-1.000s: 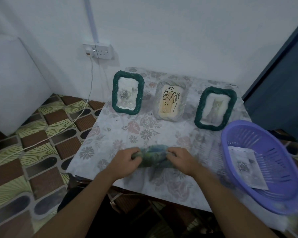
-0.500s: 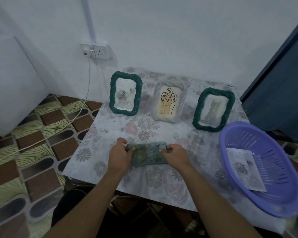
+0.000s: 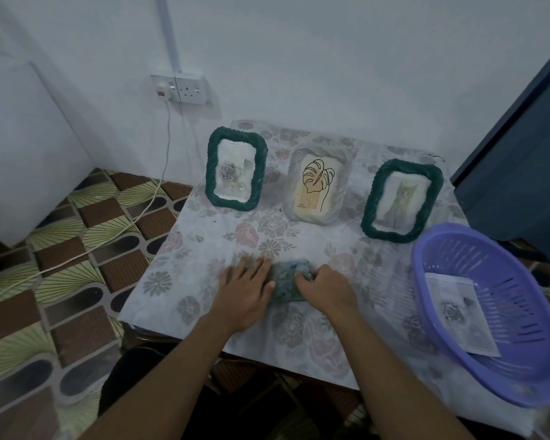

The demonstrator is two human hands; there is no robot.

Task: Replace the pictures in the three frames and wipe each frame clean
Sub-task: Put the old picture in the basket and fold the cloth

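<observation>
Left hand [image 3: 245, 293] flat, fingers spread, on floral table [image 3: 204, 249] against left edge of folded green cloth [image 3: 288, 282], which lies front-centre, before pale middle frame [image 3: 318, 182]; right hand [image 3: 326, 289] fingers curled, gripping its right end.

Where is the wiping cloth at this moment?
Head view: the cloth lies bunched on the table near its front edge, between the left hand and right hand, in front of the grey frame.
</observation>
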